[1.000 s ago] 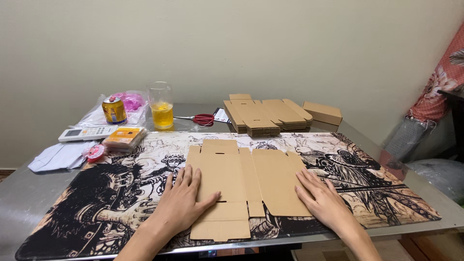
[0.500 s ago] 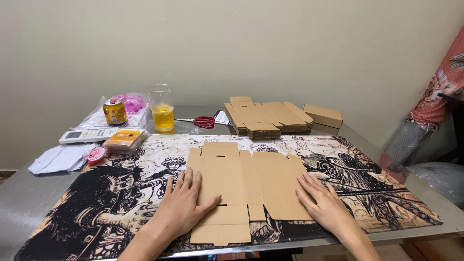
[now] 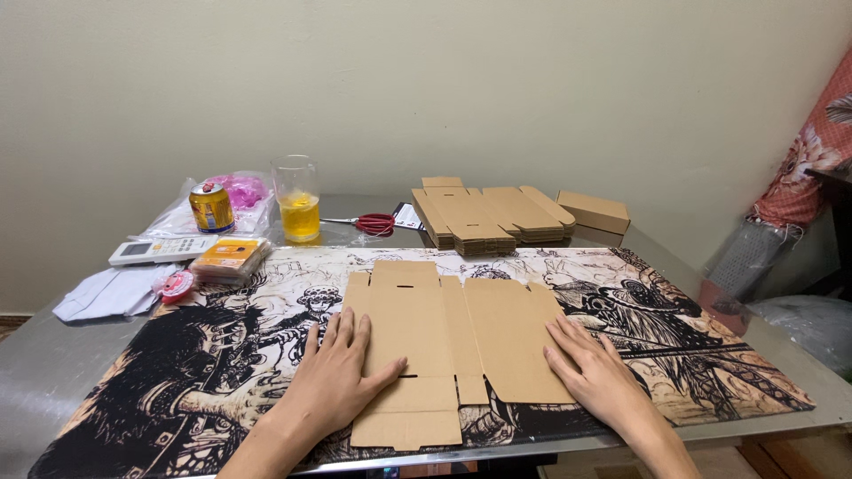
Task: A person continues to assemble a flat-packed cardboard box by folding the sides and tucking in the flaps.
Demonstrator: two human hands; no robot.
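Behind the flat cardboard point(image 3: 448, 341), pressed by both hands point(image 3: 333, 386) point(image 3: 596, 377) with fingers spread, more cardboard point(image 3: 488, 213), scissors point(image 3: 373, 223) and a glass point(image 3: 299, 200) are seen.

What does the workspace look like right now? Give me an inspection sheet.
Surface: metal table under a printed black-and-white mat.
Job's things: flat cardboard box blank lying unfolded on the mat.
Hands: left hand flat on the blank's left edge; right hand flat at its right edge.
Clutter: stack of flat blanks, folded box, red scissors, glass of yellow drink, can, remote, packets.
Cables: nothing seen.
Surroundings: plain wall, patterned cloth at right.
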